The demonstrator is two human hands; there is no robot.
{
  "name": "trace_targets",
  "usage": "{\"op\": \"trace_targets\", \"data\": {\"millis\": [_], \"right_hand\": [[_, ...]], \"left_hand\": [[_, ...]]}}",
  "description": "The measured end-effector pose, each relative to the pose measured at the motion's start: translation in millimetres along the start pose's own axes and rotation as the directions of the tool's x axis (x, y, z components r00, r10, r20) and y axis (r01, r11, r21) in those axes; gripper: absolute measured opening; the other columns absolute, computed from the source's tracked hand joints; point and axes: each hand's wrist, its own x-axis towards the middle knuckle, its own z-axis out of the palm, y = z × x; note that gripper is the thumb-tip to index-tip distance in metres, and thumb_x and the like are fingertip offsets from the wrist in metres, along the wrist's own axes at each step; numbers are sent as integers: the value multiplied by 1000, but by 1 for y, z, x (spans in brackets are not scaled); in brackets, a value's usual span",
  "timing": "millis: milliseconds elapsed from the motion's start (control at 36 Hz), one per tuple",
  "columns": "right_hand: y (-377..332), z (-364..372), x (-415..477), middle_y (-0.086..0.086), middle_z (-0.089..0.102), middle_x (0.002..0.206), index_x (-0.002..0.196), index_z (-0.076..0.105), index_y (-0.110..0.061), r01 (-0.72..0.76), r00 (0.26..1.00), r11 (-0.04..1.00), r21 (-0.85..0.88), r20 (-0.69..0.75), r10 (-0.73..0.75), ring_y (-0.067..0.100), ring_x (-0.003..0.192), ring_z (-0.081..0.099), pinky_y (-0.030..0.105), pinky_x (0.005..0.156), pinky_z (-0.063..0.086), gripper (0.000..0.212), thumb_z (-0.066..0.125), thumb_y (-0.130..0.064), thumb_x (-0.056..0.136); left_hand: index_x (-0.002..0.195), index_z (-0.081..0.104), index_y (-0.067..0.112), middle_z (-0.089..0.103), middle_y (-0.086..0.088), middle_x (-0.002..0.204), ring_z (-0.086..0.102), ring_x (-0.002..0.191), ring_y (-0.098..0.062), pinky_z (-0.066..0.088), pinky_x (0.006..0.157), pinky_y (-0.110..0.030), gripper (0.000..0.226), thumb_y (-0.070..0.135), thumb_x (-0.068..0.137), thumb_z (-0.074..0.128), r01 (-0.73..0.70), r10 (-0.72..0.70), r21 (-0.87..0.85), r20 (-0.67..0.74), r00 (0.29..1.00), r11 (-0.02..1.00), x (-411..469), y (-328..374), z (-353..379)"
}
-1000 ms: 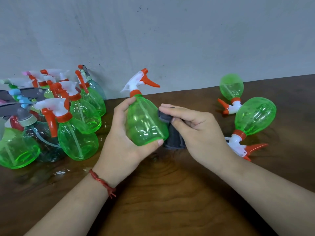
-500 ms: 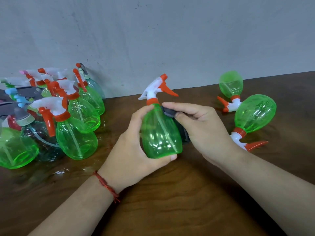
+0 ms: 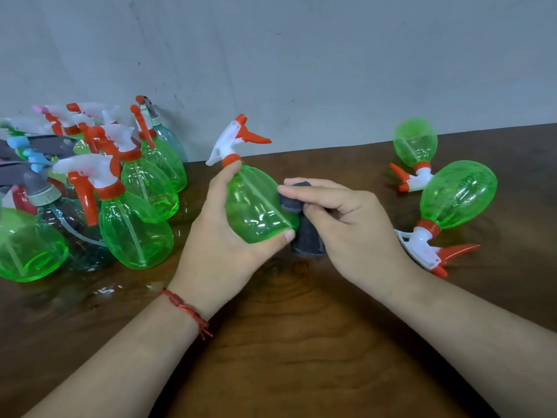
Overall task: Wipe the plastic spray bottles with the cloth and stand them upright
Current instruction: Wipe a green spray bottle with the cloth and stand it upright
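My left hand (image 3: pixel 220 236) grips a green spray bottle (image 3: pixel 256 206) with a white and orange trigger head, held tilted above the table centre. My right hand (image 3: pixel 346 224) pinches a dark grey cloth (image 3: pixel 304 233) and presses it against the bottle's right side. Two more green bottles lie on their sides at the right, the nearer one (image 3: pixel 455 194) in front of the farther one (image 3: pixel 415 143). Several bottles (image 3: pixel 135 230) stand upright in a cluster at the left.
The brown wooden table (image 3: pixel 301 342) runs back to a grey wall (image 3: pixel 301 55). In the left cluster stand a teal bottle with a grey head (image 3: pixel 39 188) and one with a blue head (image 3: pixel 21 146). Small wet spots (image 3: pixel 105 291) shine near the cluster.
The held bottle has shifted a little left and tilted, its trigger head swinging. The cloth in my right hand has slid down from the bottle's shoulder along its right side.
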Motion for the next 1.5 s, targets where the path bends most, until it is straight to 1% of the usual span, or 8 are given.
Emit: {"op": "trace_targets", "data": {"millis": [250, 444, 611, 722, 889, 1056, 1278, 1500], "right_hand": [[-3, -10, 15, -2, 79, 123, 126, 76, -18, -194, 973, 884, 426, -35, 230, 17, 120, 72, 42, 110, 54, 32, 58, -2, 106], [2, -12, 16, 0, 79, 120, 127, 76, -15, -221, 966, 886, 407, -33, 256, 17, 118, 73, 42, 110, 55, 31, 57, 0, 106], [4, -12, 15, -2, 80, 119, 124, 77, -14, -182, 980, 912, 367, -4, 197, 14, 118, 73, 39, 110, 55, 33, 56, 3, 106], [1, -12, 12, -3, 78, 122, 121, 79, -11, -54, 998, 976, 210, 1, 55, 5, 121, 70, 20, 106, 51, 38, 54, 12, 102], [4, 1, 2, -7, 71, 131, 118, 82, -18, 66, 997, 998, -16, 37, -66, 9, 127, 64, 23, 113, 46, 43, 56, 10, 100], [0, 2, -3, -10, 71, 131, 117, 83, -20, 82, 994, 996, -29, 70, -80, 5, 125, 65, 24, 111, 49, 39, 59, 6, 102], [4, -3, 6, -8, 77, 124, 121, 79, -21, -60, 998, 981, 185, -9, 63, 5, 123, 69, 31, 112, 52, 42, 55, 8, 103], [2, -11, 11, -2, 80, 116, 124, 77, -12, -154, 981, 903, 401, -48, 188, 13, 112, 75, 25, 91, 59, 29, 59, 2, 105]], "left_hand": [[163, 32, 29, 50, 7, 158, 55, 144, -21, 48, 118, -50, 112, 26, 74, 100, -64, 120, -251, 214, 969, 966, -11, 13, 8], [165, 33, 38, 45, 13, 158, 50, 147, -18, 43, 123, -43, 117, 36, 70, 100, -146, 155, -53, 298, 942, 988, -8, 6, 4], [161, 34, 32, 54, 14, 153, 56, 142, -16, 48, 117, -42, 114, 20, 69, 100, -116, 146, -112, 318, 937, 987, -9, 5, 5], [164, 33, 32, 50, 11, 158, 55, 144, -15, 47, 119, -44, 116, 23, 70, 100, -129, 143, -76, 216, 966, 989, -6, 3, 3], [160, 37, 37, 61, 11, 148, 64, 131, -4, 52, 114, -37, 111, 42, 69, 101, 5, -6, -81, -12, 1000, 997, 2, -9, 1], [159, 36, 41, 65, 13, 144, 64, 129, -4, 51, 114, -41, 116, 59, 63, 98, 89, -97, -93, -89, 991, 992, 5, -11, -1], [158, 38, 31, 62, 14, 141, 67, 126, -10, 56, 105, -28, 108, 7, 71, 99, -24, 37, -125, 108, 993, 992, -5, 4, 2], [159, 28, 35, 55, 12, 149, 62, 135, -19, 53, 113, -43, 114, 22, 72, 99, -35, 87, -142, 376, 923, 989, -13, 6, 7]]}}
